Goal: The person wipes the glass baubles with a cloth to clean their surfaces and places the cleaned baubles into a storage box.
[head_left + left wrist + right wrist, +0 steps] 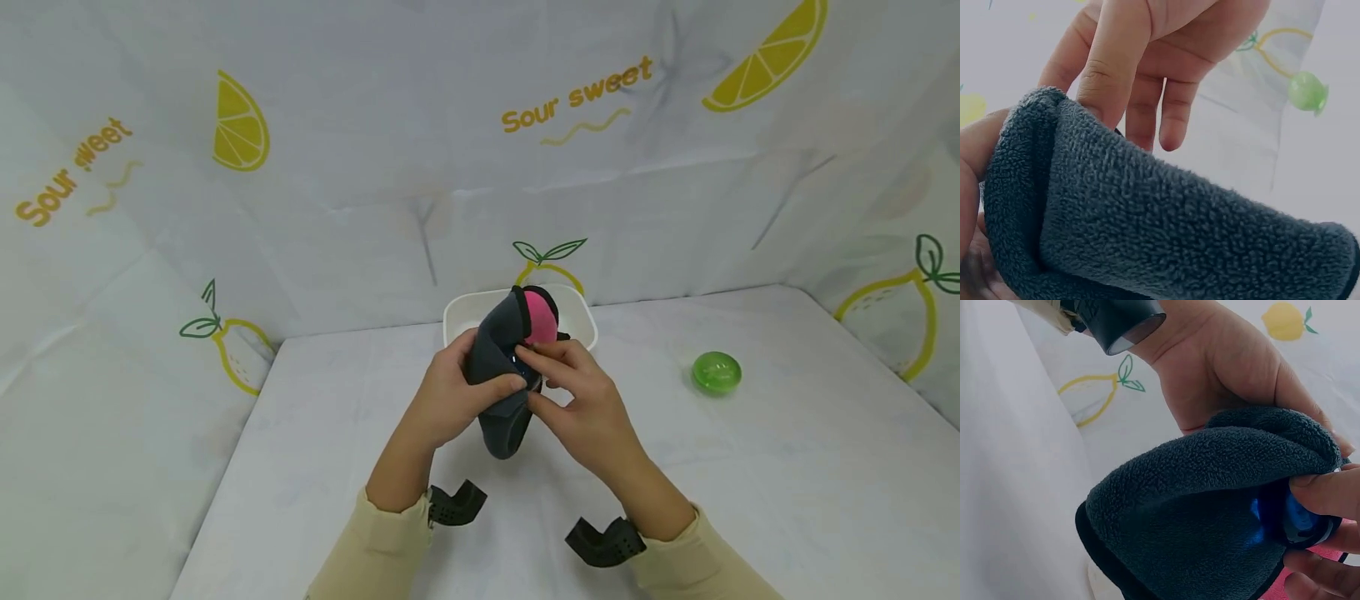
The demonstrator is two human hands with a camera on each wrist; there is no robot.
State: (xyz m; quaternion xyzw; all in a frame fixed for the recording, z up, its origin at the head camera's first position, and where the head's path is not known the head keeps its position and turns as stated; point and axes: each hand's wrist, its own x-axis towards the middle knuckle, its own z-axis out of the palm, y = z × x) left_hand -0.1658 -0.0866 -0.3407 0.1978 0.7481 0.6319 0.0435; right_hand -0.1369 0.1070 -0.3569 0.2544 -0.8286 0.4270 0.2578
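Observation:
Both hands work on a folded dark grey terry cloth [495,342] with black edging and a pink reverse side. My left hand [441,392] grips the cloth from the left, its thumb lying across the front. From the other side, my right hand [588,408] pinches a translucent blue round object [1300,515] with a rim, tucked in the fold. Much of this blue piece is covered by cloth and fingers. In the left wrist view the cloth's fold [1166,206] fills the foreground, and the right hand [1154,62] reaches in from above.
Behind the cloth, against the back sheet, stands a white plastic tub [463,310]. A translucent green round piece [716,372] lies on the table to the right; the left wrist view shows its flared end. White lemon-printed sheeting [360,208] encloses the back and sides.

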